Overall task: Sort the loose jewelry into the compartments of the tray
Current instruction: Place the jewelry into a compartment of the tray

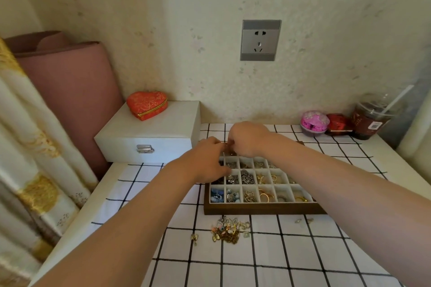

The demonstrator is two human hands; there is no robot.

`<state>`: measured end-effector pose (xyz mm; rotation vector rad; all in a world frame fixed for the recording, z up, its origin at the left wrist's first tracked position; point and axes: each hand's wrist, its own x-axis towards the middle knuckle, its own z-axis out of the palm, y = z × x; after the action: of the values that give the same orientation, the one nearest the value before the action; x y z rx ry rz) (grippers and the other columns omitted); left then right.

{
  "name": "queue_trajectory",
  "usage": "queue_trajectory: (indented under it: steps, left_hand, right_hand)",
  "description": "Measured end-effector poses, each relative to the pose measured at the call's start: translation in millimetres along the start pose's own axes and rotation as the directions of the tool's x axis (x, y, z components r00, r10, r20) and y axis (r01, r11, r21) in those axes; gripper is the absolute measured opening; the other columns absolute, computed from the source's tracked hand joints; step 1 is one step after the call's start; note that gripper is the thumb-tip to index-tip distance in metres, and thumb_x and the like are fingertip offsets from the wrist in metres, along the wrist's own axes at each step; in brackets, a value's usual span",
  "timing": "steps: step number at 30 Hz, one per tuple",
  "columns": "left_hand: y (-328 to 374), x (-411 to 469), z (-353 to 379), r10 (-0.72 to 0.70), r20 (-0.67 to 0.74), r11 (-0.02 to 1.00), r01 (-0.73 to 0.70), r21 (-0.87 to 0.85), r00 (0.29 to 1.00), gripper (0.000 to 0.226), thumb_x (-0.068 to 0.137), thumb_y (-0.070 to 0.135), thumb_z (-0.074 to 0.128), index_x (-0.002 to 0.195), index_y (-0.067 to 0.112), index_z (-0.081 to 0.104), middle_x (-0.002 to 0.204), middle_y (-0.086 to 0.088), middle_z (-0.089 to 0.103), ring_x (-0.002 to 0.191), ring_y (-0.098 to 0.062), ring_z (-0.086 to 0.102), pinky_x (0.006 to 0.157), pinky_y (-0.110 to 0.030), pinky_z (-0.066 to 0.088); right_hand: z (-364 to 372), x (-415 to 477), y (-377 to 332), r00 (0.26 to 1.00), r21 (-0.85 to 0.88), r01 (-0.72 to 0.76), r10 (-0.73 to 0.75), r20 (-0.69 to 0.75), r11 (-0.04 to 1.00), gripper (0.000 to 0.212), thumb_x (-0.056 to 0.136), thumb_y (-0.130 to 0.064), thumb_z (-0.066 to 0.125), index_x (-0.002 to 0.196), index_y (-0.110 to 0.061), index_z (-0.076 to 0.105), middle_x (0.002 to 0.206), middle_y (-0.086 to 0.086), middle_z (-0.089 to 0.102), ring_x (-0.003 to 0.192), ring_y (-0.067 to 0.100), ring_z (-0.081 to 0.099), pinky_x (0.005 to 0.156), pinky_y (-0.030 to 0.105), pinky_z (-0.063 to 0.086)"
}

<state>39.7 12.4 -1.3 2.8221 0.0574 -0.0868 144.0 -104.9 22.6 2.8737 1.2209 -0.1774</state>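
Lying nearest, well short of both hands, a heap of loose jewelry (229, 230) is sitting on the checked tabletop (303, 251), just in front of the wooden tray (261, 209). Rings and other small pieces are filling its compartments below the wrists. Farther on, the left hand (205, 161) and right hand (247, 140) are meeting over the tray, fingers curled together; whether they are pinching a piece I cannot tell. Beyond the left hand, a white jewelry box (149, 133) is carrying a red heart-shaped purse (147, 105).
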Motion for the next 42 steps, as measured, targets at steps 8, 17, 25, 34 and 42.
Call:
queue_trajectory:
  steps: [8, 17, 25, 34, 42]
  left_hand:
    - [2.9, -1.4, -1.3, -0.023, 0.059, 0.999, 0.021, 0.035, 0.998, 0.058, 0.093, 0.046, 0.060, 0.147, 0.036, 0.043, 0.153, -0.003, 0.028, 0.142, -0.024, 0.022, 0.111, -0.044, 0.033]
    - [3.9, 1.1, -1.8, -0.025, 0.053, 0.999, 0.023, 0.040, 0.998, 0.066, 0.088, 0.056, 0.061, 0.147, 0.036, 0.039, 0.152, -0.001, 0.029, 0.142, -0.021, 0.022, 0.111, -0.045, 0.035]
    - [6.6, 1.5, -0.2, -0.018, 0.084, 0.997, 0.011, 0.080, 0.996, 0.067, 0.089, 0.057, 0.058, 0.149, 0.038, 0.037, 0.155, -0.002, 0.026, 0.145, -0.022, 0.015, 0.112, -0.047, 0.031]
    - [14.1, -41.2, -26.6, 0.023, -0.042, 0.999, -0.025, -0.038, 0.999, 0.015, 0.090, 0.029, 0.066, 0.101, 0.020, 0.069, 0.105, 0.001, 0.062, 0.097, -0.018, 0.060, 0.088, -0.035, 0.051]
    - [22.1, -92.2, -28.5, -0.009, 0.205, 1.000, 0.009, -0.001, 0.979, 0.026, 0.084, 0.048, 0.069, 0.097, 0.025, 0.068, 0.090, 0.009, 0.066, 0.087, -0.012, 0.062, 0.078, -0.028, 0.052]
  right_hand:
    - [9.0, 3.8, 8.3, 0.998, 0.141, -0.053, 0.059, -0.032, 0.989, 0.014, 0.089, -0.026, 0.065, 0.091, -0.026, 0.079, 0.088, -0.008, 0.075, 0.083, 0.016, 0.067, 0.075, 0.035, 0.058]
    - [-4.2, -3.7, 21.8, 0.974, 0.219, 0.099, -0.140, 0.179, 0.971, 0.031, 0.095, -0.014, 0.053, 0.115, -0.025, 0.075, 0.100, -0.010, 0.067, 0.094, 0.012, 0.058, 0.076, 0.023, 0.046]
    - [-4.2, -8.5, 20.4, 0.977, 0.144, 0.113, -0.137, 0.166, 0.983, 0.038, 0.094, -0.013, 0.050, 0.115, -0.033, 0.074, 0.113, -0.006, 0.071, 0.101, 0.017, 0.063, 0.092, 0.038, 0.054]
    - [-23.1, -67.0, -22.4, 0.975, 0.030, 0.208, -0.205, -0.087, 0.978, 0.018, 0.088, -0.020, 0.057, 0.094, -0.021, 0.074, 0.083, -0.002, 0.068, 0.079, 0.018, 0.064, 0.066, 0.030, 0.051]
    - [-4.6, -140.0, -53.6, 0.913, 0.094, 0.406, -0.407, -0.008, 0.909, 0.021, 0.093, -0.018, 0.060, 0.099, -0.029, 0.078, 0.103, -0.012, 0.069, 0.091, 0.010, 0.064, 0.075, 0.025, 0.049]
